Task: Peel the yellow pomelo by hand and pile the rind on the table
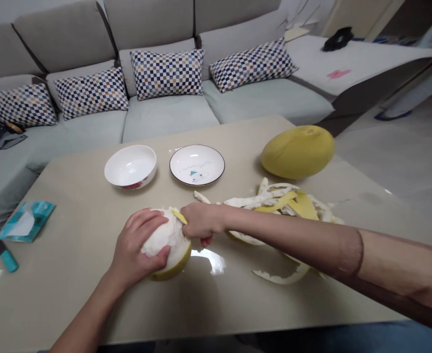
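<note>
Glossy worktop (79, 206) bears the partly peeled pomelo (173, 247); left fingers (147, 226) grip its white pith (157, 241), right fingers (192, 215) pinch a yellow rind flap (179, 216); too hard a tug could skid or roll the fruit.

L hand (138, 245), approx 8 o'clock, & R hand (201, 220), approx 7 o'clock: both bare, slim fingers, rounded knuckles. L forearm (94, 304), also 8 o'clock, bare too, narrowing to wrist. R forearm (282, 228) similar slim build; approx 4 o'clock a curved line (361, 250) rings it w/ faint wrinkles alongside, sleeve edge or skin crease, can't tell. Blue trousers (348, 338), denim-look, approx 4–5 o'clock, partly shaded.
</note>
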The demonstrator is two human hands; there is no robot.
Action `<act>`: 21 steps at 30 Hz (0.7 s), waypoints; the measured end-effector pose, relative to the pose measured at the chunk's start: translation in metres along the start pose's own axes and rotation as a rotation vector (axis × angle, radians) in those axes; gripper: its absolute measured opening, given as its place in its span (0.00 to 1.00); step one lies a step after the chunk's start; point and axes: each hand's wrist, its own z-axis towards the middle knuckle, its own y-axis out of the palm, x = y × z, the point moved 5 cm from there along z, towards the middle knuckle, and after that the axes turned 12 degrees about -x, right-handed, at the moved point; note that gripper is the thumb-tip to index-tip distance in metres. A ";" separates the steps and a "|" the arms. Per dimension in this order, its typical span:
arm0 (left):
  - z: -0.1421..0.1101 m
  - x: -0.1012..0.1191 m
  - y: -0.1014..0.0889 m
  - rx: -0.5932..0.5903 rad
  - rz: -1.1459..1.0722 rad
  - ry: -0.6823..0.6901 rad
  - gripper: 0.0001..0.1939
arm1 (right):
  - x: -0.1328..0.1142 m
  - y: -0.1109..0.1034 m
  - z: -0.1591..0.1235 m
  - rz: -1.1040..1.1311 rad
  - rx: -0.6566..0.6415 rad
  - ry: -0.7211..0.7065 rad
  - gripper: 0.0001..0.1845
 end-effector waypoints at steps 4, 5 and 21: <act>0.005 0.001 0.000 -0.017 0.004 0.011 0.23 | -0.001 0.004 -0.001 -0.171 0.082 -0.016 0.10; 0.006 0.003 0.001 -0.023 0.006 0.018 0.22 | 0.000 0.005 -0.003 -0.191 0.120 -0.016 0.12; 0.000 0.011 -0.005 -0.080 0.149 -0.021 0.21 | 0.028 0.034 -0.010 0.036 0.465 -0.054 0.17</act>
